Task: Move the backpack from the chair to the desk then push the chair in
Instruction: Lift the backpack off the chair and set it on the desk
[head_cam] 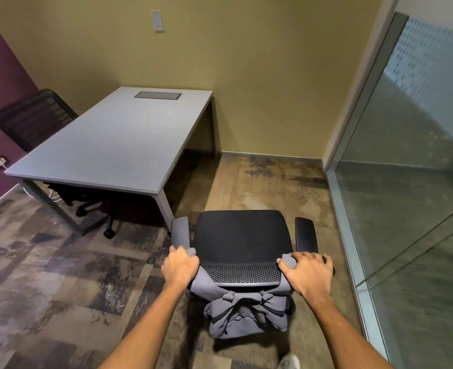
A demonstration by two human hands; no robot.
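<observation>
A grey backpack (246, 312) hangs behind the backrest of a black office chair (241, 235), its straps looped over the backrest's two top corners. My left hand (180, 267) is closed around the left strap at the backrest's left corner. My right hand (308, 272) is closed over the right strap at the right corner. The chair's seat is bare and faces away from me. It stands to the right of the near corner of the grey desk (113, 139), not under it.
A second black chair (33, 115) is tucked in at the desk's far left, its wheeled base (92, 206) showing underneath. A glass wall (406, 182) runs close along the right. The desk has a cable hatch (157, 95). My shoe (289, 362) is at the bottom edge.
</observation>
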